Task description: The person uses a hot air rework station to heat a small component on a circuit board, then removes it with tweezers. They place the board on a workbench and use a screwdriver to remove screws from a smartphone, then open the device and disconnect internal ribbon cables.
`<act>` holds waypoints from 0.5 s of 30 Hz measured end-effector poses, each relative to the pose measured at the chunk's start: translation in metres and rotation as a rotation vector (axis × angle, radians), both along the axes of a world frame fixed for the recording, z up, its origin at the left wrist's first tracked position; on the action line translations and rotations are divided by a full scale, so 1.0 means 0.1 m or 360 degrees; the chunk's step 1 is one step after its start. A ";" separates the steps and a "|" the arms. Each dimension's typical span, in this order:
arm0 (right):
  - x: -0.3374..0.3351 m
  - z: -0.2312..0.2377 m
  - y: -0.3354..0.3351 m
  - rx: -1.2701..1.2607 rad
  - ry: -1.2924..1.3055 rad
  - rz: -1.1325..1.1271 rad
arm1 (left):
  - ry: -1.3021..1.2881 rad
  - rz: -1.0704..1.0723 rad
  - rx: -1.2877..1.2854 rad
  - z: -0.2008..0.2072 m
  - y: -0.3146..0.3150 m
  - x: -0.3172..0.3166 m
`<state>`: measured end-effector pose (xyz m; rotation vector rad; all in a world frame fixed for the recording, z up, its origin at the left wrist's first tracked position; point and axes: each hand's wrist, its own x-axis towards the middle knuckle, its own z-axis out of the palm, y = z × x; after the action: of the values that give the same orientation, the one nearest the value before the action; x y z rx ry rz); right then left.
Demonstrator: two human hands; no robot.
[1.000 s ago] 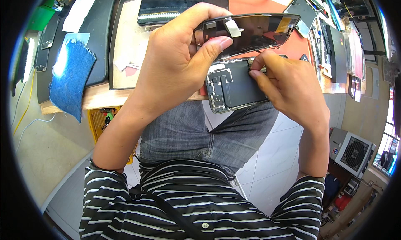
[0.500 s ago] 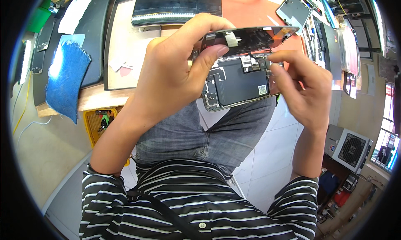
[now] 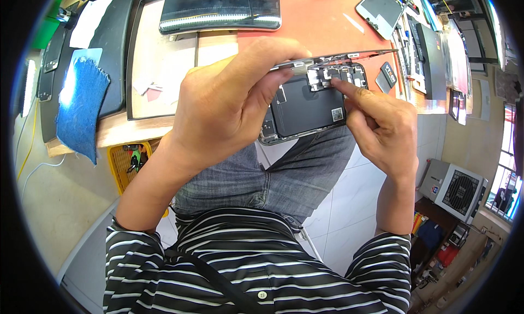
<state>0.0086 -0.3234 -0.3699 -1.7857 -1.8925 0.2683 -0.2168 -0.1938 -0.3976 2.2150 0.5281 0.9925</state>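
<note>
Left hand (image 3: 218, 104): grip closed on the left end of the phone screen (image 3: 338, 57), thumb on near side, panel seen almost edge-on. Opened phone body (image 3: 308, 109) lies just below and nearer, at the bench's (image 3: 117, 131) near edge, partly over the lap. Right hand (image 3: 385, 128): index fingertip on the body's inner parts, far right; other fingers curled, cannot tell whether that grip pinches anything. Beyond, red mat (image 3: 311, 24); far left of it, glossy black slab (image 3: 218, 8). Blue cloth (image 3: 82, 112) hangs over the bench edge, left.
</note>
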 end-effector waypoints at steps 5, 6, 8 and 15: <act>-0.12 0.09 -0.03 0.0028 -0.0039 -0.0194 | -0.0036 0.0011 0.0006 -0.01 -0.01 0.01; -0.14 0.10 -0.04 0.0073 -0.0046 -0.0182 | -0.0044 0.0012 -0.0001 -0.01 -0.01 0.02; -0.15 0.10 -0.03 0.0099 -0.0063 -0.0121 | -0.0073 0.0003 -0.0023 -0.01 -0.02 0.03; -0.12 0.03 -0.03 -0.0092 -0.0037 -0.0048 | -0.0081 -0.0003 -0.0020 -0.03 -0.01 0.03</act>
<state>-0.0038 -0.3265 -0.3667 -1.8614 -1.8900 0.2956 -0.2135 -0.1949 -0.4010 2.1724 0.5079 1.0392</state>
